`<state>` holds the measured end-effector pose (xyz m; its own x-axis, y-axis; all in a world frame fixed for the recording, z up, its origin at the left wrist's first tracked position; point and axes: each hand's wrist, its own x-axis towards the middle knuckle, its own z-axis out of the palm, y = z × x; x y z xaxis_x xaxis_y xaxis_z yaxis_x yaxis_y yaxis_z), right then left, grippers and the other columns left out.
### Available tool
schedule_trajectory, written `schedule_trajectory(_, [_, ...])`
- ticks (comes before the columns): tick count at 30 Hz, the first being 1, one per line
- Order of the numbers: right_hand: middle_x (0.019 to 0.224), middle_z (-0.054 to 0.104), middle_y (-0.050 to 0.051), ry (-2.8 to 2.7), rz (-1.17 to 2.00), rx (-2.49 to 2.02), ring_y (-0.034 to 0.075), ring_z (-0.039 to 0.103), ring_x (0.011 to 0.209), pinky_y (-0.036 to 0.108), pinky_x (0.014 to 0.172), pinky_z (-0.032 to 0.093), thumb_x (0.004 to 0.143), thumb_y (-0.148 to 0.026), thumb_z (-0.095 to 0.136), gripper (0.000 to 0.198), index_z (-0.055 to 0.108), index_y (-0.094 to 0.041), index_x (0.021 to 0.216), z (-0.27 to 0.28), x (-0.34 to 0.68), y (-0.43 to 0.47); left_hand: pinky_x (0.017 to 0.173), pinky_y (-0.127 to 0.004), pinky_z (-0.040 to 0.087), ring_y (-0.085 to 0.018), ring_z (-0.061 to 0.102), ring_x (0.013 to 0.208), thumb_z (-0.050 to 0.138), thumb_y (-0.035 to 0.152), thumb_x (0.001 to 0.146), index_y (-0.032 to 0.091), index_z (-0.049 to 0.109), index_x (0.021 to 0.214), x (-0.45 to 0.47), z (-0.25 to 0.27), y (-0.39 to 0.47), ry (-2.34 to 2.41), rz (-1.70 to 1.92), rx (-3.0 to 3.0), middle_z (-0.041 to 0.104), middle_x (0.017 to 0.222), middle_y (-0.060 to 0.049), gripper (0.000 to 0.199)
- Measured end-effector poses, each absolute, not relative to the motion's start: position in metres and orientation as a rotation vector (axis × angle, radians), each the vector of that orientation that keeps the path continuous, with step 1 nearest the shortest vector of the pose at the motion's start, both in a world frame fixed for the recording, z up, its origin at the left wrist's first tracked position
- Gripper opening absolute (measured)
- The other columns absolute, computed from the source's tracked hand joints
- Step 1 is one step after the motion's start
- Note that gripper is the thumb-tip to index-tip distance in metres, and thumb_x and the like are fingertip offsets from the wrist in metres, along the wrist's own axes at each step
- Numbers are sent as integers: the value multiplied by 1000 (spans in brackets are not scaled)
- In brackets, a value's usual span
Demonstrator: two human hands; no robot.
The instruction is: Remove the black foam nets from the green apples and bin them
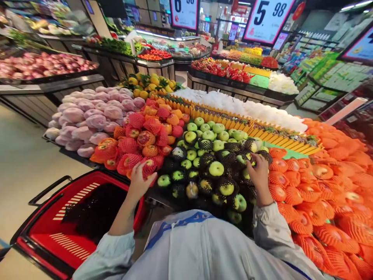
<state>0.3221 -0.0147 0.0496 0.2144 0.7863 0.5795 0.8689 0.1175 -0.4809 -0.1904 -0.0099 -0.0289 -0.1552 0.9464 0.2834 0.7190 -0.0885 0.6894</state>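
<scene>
My left hand is at the near edge of the red-netted fruit, its thumb and fingers curved around an apple in a pink-red foam net. Toward the right side of the green apples, my right hand has its thumb and fingertips closed at an apple in a black foam net. My palm and fingers partly hide what the right hand grips. Many green apples sit in black nets, with stems or tops showing.
A red shopping basket with something dark inside stands at lower left. Pinkish wrapped fruit lies left, orange-netted fruit right. Yellow slatted edging runs behind the apples, before white wrapped fruit. Price screens hang above.
</scene>
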Motion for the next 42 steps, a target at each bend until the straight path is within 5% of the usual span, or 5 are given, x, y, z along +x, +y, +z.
schedule_trajectory(5, [134, 55, 21, -1851, -157, -1811, 39, 42, 125, 57, 106, 37, 83, -40, 68, 46, 67, -14, 121, 24, 315, 0, 121, -54, 31, -33, 37, 143, 66, 53, 81, 21, 49, 134, -200, -35, -44, 1971, 1043, 1697, 39, 145, -15, 65])
schedule_trajectory(10, [94, 67, 14, -1751, -34, -1827, 31, 55, 93, 49, 91, 44, 81, -40, 65, 23, 70, -18, 79, 27, 298, -3, 123, -51, 28, -31, 36, 145, 66, 50, 83, 22, 50, 135, -186, -21, -42, 1918, 1065, 1733, 38, 147, -14, 61])
schedule_trajectory(26, [59, 41, -2, -1322, 1131, -1322, 13, 36, 57, 27, 54, 30, 89, -53, 64, 47, 50, -20, 59, 42, 192, -116, 84, -33, 51, -22, 65, 94, 67, 49, 86, 16, 70, 107, -15, 37, -43, 723, 550, 1710, 72, 103, -9, 39])
schedule_trajectory(33, [62, 54, 1, -969, 1037, -1369, 16, 46, 61, 28, 57, 40, 85, -59, 70, 47, 63, -19, 62, 18, 193, -122, 85, -32, 47, -21, 60, 91, 39, 55, 100, 16, 68, 95, -10, 41, -32, 599, 574, 1687, 66, 96, -8, 49])
schedule_trajectory(42, [81, 70, 3, -596, 1100, -1105, 22, 63, 76, 34, 69, 54, 74, -48, 73, 22, 71, -26, 72, 12, 180, -126, 82, -30, 47, -19, 60, 86, 58, 42, 91, 17, 66, 76, -4, 32, -34, 551, 462, 1900, 65, 92, -7, 31])
